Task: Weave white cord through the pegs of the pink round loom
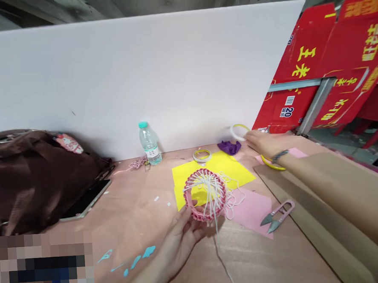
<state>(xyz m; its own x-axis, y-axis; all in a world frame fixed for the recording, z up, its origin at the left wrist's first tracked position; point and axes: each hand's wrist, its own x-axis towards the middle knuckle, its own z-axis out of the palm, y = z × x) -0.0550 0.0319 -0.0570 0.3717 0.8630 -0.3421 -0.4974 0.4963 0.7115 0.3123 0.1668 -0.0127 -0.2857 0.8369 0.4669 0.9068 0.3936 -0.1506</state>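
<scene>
My left hand (190, 233) holds a pink braided ring (186, 197) from below, with its fingers curled round the lower rim. White yarn (207, 183) criss-crosses the ring's opening. Loose strands spill off its right side, and one tail hangs toward the front edge. At the back right, my right hand (259, 142) grips a white and yellow roll of tape (239, 132) at its fingertips, slightly blurred. Just left of that hand lies a purple crumpled piece (229, 147). Another yellow roll (273, 164) lies under the right wrist.
A roll of tape (202, 155) rests by yellow paper (242, 172). Thread snips (278, 217) lie partly on pink paper (249, 210), beside a brown board (295, 212). A water bottle (151, 146), tablet (86, 201) and dark bag (34, 176) stand left. A white panel (140, 76) closes the back.
</scene>
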